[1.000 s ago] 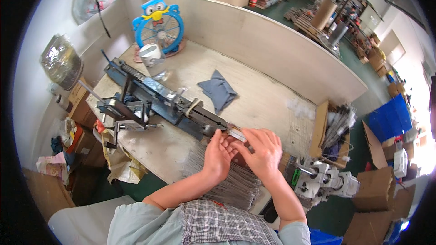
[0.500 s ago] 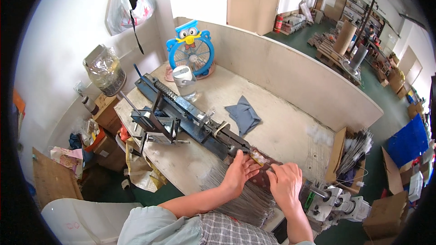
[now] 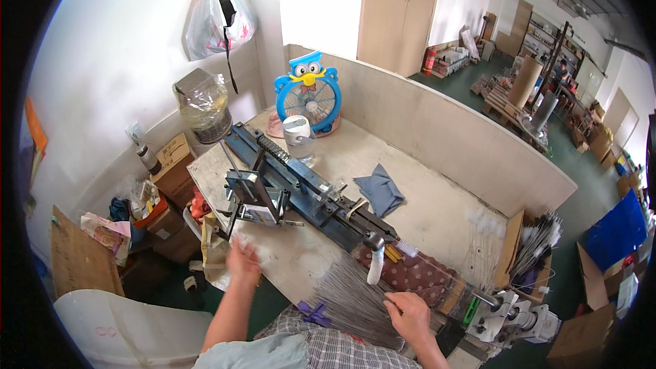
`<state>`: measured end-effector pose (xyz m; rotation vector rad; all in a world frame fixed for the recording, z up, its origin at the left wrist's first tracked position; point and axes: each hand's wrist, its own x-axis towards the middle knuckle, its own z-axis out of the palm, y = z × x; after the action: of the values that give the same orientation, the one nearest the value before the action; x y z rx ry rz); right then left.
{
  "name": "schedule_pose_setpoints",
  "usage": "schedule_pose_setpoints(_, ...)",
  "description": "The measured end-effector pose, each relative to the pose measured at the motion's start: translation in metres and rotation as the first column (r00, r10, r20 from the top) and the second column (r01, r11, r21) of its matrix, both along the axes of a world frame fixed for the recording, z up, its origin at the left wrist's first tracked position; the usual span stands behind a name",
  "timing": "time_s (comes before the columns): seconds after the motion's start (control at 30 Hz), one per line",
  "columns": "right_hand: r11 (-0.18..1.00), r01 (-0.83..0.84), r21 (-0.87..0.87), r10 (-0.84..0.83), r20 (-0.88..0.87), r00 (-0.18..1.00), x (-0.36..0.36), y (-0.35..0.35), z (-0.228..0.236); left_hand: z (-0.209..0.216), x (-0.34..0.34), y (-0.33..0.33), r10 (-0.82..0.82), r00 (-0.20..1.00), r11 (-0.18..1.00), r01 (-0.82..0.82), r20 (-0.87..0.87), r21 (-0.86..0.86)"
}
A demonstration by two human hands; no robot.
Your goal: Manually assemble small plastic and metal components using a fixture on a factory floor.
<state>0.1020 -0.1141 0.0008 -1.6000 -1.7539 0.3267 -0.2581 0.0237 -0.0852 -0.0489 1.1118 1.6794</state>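
Note:
My left hand (image 3: 244, 260) is off the table's near left edge, beneath a small metal frame with a lever (image 3: 256, 198). Motion smears its fingers. At the lower right my right hand (image 3: 410, 316) has curled fingers, thumb and forefinger close together by a bundle of thin grey wires (image 3: 352, 301). Whatever lies between those fingertips is too small to make out. A long bench fixture with a spring (image 3: 311, 181) runs diagonally across the table. Its white-sleeved handle (image 3: 375, 266) hangs down beside several yellow pieces (image 3: 393, 253) and a brown dotted cloth (image 3: 424, 279).
A blue cartoon-shaped fan (image 3: 309, 96), a white tub (image 3: 297, 130) and a grey cloth (image 3: 380, 190) are on the table (image 3: 437, 222). Clamp-like machinery (image 3: 512, 318) stands at the right near a carton of wires (image 3: 540, 246). A low partition (image 3: 471, 130) borders the far side.
My left hand has left the fixture's near end and moved left past the table edge. My right hand has drawn back toward me. The handle's white sleeve now shows, and the view has shifted.

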Motion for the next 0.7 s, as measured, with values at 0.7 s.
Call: schedule_pose_setpoints(0.7, 0.943, -0.300, -0.145, 0.313, 0.081, 0.946, -0.121, 0.310, 0.114, -0.015, -0.049, -0.004, -0.028, 0.468, 0.998, 0.063, -0.883, 0.001)
